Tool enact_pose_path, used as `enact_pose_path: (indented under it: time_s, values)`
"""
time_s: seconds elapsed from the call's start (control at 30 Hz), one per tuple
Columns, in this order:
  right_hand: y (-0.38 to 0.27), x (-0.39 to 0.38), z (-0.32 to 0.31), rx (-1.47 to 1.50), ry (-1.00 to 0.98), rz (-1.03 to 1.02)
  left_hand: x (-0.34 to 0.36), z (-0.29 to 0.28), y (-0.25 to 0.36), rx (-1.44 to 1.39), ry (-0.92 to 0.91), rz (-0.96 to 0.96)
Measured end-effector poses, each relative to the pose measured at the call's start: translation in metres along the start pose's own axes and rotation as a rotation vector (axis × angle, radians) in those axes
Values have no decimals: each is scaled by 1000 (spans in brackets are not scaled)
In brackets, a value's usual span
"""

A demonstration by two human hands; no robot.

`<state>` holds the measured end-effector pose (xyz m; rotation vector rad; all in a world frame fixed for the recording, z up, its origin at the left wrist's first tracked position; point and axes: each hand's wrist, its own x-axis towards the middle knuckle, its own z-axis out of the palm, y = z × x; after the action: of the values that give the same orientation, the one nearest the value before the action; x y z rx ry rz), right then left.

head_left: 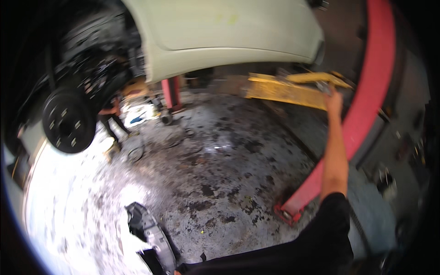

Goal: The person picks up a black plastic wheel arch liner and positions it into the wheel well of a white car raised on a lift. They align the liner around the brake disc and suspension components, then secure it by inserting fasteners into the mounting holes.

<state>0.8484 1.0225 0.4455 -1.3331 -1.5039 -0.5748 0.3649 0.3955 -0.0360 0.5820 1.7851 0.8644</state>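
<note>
My right arm stretches up and away on the right, in a short black sleeve. My right hand (334, 98) is at the yellow lift arm (288, 91), its fingers closed around a small greyish thing (323, 86) too blurred to name. At the bottom edge only a sliver of my left hand (177, 272) shows; its fingers are hidden. Right beside it is a black and grey moulded car part (158, 240), long and curved. Whether the left hand grips this part cannot be seen.
A raised pale car body (229, 32) hangs overhead, with a black brake disc or hub (68, 120) at left. A red lift post (366, 96) rises on the right; another red post (171, 94) stands farther off. Another person (111, 114) stands beyond the hub. Dark stains mark the floor (220, 174).
</note>
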Motion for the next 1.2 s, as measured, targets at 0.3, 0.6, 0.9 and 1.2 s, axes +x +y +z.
enact_pose_path:
  time_s: [0.3,0.6,0.9,1.2]
  values:
    - [31,28,34,-166,-218,66,-60,10,-56,-37,191,-92]
    - [53,21,50,4,-95,9,-80,9,-69,-66,300,-132]
    - [33,1,7,23,83,48,-75,17,-64,-52,301,-69]
    - [-77,-172,-65,418,319,62,-102,20,-125,44,295,-15]
